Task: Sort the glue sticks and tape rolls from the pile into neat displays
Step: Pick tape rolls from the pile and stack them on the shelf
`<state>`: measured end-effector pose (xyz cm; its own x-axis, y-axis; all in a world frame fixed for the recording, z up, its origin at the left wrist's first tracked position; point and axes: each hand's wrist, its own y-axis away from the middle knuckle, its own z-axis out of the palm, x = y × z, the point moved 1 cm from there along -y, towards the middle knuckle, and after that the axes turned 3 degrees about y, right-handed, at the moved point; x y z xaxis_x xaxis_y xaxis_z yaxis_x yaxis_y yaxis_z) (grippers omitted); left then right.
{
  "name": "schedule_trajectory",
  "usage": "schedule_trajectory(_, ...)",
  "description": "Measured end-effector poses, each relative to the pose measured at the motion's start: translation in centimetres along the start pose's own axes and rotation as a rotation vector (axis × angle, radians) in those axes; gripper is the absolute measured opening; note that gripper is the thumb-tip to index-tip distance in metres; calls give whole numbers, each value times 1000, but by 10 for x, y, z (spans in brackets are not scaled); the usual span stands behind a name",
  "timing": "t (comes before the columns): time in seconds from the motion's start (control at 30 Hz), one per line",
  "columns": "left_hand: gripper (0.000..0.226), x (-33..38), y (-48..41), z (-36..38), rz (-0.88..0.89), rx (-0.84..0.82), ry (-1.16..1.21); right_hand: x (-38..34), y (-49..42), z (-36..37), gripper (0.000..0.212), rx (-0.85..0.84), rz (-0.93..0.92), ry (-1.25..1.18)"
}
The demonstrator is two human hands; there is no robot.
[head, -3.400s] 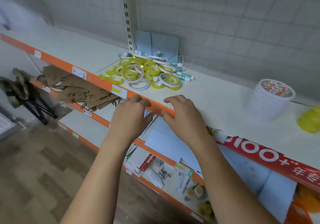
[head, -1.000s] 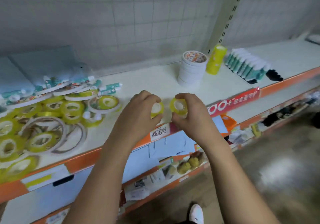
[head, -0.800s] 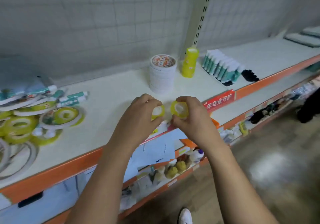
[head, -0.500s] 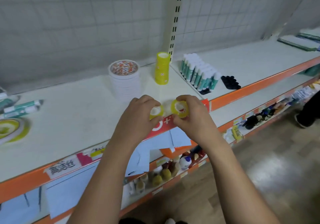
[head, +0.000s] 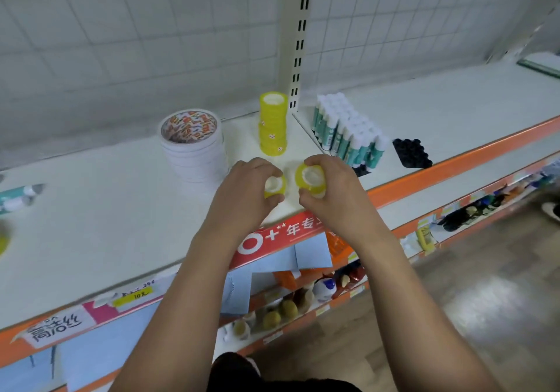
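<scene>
Yellow tape is in both hands. In the head view, the left hand (head: pixel 242 193) pinches a small yellow roll (head: pixel 275 186) with curled fingers and thumb. The right hand (head: pixel 335 193) pinches a second yellow roll (head: pixel 311 177) the same way. Both rolls are just over the white shelf (head: pixel 106 209), near its front edge, close to each other but not touching. Behind them stands a tall yellow stack (head: pixel 272 127) of the same kind of rolls, near the back of the shelf, beside the metal post (head: pixel 298 43). To its left is a fat white stack (head: pixel 194 152) of wide tape rolls. To the right, past the post, the standing glue sticks (head: pixel 348 134) make neat rows, and a black tray (head: pixel 410 152) lies just beside them. At the far left edge of the shelf a few loose glue sticks (head: pixel 18 194) lie on their sides, blurred. I think the step in hand is bringing two yellow rolls to their stack. The next move needs each roll laid flat on top, one at a time and lined up well, because the stack is tall and thin and could tip.
</scene>
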<state>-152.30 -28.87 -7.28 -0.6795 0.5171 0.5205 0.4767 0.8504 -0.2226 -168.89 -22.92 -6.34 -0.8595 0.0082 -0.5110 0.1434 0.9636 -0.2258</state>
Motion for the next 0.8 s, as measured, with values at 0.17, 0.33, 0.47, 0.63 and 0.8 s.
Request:
schedule_trajectory(0.17, 38, -2, -21, 11, 2, -46, 9, 8, -16, -4, 48, -2, 18, 4)
schedule_trajectory(0.33, 41, 5, -35, 24, -3, -74, 31, 16, -26, -9, 47, -12, 1, -1)
schedule_trajectory(0.47, 42, 12, -47, 29, -30, -98, 42, 23, -40, -15, 46, -26, -26, -9)
schedule_trajectory(0.63, 56, 5, -42, 25, -109, -64, 59, 27, -54, -13, 48, -92, -105, -21)
schedule_trajectory(0.8, 64, -1, -29, 18, -179, -35, -1, 23, -63, 5, 56, -206, -191, -17)
